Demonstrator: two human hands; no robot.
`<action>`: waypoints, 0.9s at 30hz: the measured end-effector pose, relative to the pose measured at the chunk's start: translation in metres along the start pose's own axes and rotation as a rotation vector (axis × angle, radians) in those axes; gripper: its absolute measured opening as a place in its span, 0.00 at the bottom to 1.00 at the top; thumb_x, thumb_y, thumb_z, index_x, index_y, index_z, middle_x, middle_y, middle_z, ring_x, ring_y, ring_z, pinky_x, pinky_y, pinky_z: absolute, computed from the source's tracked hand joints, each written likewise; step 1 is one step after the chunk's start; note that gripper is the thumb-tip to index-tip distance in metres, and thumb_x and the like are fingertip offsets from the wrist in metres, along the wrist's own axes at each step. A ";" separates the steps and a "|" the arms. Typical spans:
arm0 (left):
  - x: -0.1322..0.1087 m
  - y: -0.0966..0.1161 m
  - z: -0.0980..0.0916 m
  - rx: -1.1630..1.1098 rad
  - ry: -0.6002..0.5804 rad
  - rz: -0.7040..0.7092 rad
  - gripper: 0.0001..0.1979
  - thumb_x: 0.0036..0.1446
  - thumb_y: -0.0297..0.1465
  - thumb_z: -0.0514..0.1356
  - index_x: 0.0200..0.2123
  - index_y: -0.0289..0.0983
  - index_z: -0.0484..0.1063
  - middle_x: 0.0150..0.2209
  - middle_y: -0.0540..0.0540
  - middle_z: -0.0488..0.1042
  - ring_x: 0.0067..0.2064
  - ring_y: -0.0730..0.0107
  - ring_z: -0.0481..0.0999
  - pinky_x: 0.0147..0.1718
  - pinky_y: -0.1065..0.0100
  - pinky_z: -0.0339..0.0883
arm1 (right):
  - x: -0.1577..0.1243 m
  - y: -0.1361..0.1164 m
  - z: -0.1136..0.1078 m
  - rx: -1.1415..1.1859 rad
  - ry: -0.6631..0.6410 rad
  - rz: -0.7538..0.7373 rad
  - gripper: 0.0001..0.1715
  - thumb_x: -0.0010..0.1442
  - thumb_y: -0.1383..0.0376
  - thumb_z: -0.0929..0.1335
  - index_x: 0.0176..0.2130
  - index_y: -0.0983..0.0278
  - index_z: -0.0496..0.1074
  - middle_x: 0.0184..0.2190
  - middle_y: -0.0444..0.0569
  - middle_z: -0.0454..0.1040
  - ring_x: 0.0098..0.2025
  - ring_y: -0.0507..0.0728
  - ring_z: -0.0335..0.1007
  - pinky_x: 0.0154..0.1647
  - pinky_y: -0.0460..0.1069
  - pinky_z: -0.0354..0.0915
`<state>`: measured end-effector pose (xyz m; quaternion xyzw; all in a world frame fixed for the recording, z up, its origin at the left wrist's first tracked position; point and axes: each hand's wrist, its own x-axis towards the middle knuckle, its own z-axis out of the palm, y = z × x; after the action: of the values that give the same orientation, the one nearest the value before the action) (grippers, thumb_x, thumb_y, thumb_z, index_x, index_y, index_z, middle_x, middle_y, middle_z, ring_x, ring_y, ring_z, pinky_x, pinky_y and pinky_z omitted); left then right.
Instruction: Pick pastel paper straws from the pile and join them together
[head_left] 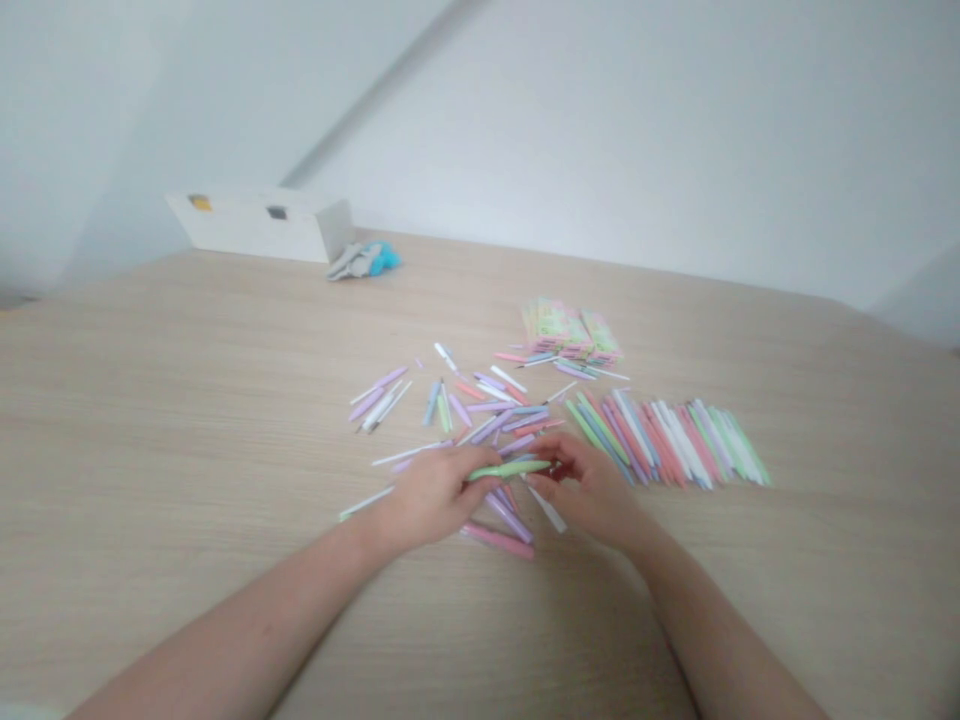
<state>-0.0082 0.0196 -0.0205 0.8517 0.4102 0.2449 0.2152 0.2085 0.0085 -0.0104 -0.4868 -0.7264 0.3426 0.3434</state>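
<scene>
My left hand (433, 498) is closed around one end of a light green pen (514, 468), held nearly level just above the table. At the pen's right end, the bent fingers of my right hand (596, 490) pinch its tip. Beneath and beyond both hands lies a loose scatter of pen parts: a purple barrel (510, 518), a pink barrel (499, 541), a white piece (547, 508) and several thin refills. To the right of my right hand, a row of pens (675, 440) in green, pink, white, purple and blue lies side by side.
Behind the scatter stand stacked small packs (570, 330) in pink and yellow-green. At the far left, a white box (259, 225) stands near the wall, with grey and blue gloves (365, 260) beside it. The wooden table (187, 400) reaches to the pale wall.
</scene>
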 end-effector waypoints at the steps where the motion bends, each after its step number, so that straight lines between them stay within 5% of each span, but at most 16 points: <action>1: 0.000 0.000 0.000 -0.001 0.001 -0.002 0.10 0.60 0.32 0.54 0.42 0.41 0.72 0.33 0.50 0.76 0.34 0.69 0.74 0.32 0.72 0.62 | 0.000 -0.001 0.000 -0.009 0.018 -0.013 0.11 0.53 0.66 0.68 0.40 0.63 0.72 0.34 0.46 0.75 0.33 0.53 0.70 0.34 0.46 0.64; 5: -0.001 0.000 0.000 -0.009 0.007 0.016 0.10 0.60 0.32 0.54 0.42 0.41 0.72 0.35 0.50 0.77 0.35 0.69 0.74 0.33 0.72 0.63 | -0.001 -0.004 0.000 -0.101 0.029 0.031 0.07 0.55 0.64 0.67 0.33 0.63 0.74 0.26 0.43 0.74 0.28 0.52 0.68 0.29 0.45 0.62; 11: -0.001 -0.001 0.002 0.022 0.012 0.041 0.10 0.60 0.32 0.54 0.43 0.40 0.71 0.37 0.49 0.77 0.36 0.68 0.75 0.35 0.71 0.63 | 0.000 -0.001 0.001 -0.189 -0.027 0.137 0.24 0.60 0.54 0.62 0.21 0.64 0.71 0.15 0.43 0.67 0.20 0.50 0.61 0.21 0.45 0.54; 18: 0.001 0.000 -0.001 0.017 -0.001 -0.009 0.10 0.60 0.32 0.54 0.43 0.42 0.72 0.34 0.51 0.77 0.34 0.69 0.74 0.31 0.72 0.63 | -0.001 -0.004 -0.001 -0.034 -0.020 0.000 0.11 0.55 0.65 0.67 0.40 0.63 0.73 0.32 0.45 0.76 0.32 0.52 0.70 0.33 0.46 0.64; 24: -0.001 0.000 0.000 0.032 0.007 0.007 0.11 0.60 0.33 0.54 0.44 0.41 0.72 0.36 0.50 0.77 0.35 0.68 0.75 0.33 0.71 0.64 | 0.000 -0.005 0.001 -0.107 0.017 0.057 0.07 0.55 0.65 0.67 0.33 0.64 0.74 0.26 0.44 0.76 0.29 0.52 0.69 0.30 0.45 0.62; 27: -0.001 0.001 0.001 0.065 0.025 0.015 0.12 0.60 0.34 0.53 0.45 0.41 0.71 0.38 0.48 0.78 0.35 0.68 0.75 0.34 0.70 0.64 | 0.000 -0.006 0.002 -0.151 -0.013 0.105 0.14 0.58 0.61 0.64 0.27 0.64 0.74 0.20 0.43 0.73 0.23 0.51 0.66 0.24 0.44 0.58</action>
<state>-0.0081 0.0181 -0.0208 0.8583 0.4140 0.2436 0.1804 0.2039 0.0062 -0.0068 -0.5466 -0.7257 0.3076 0.2828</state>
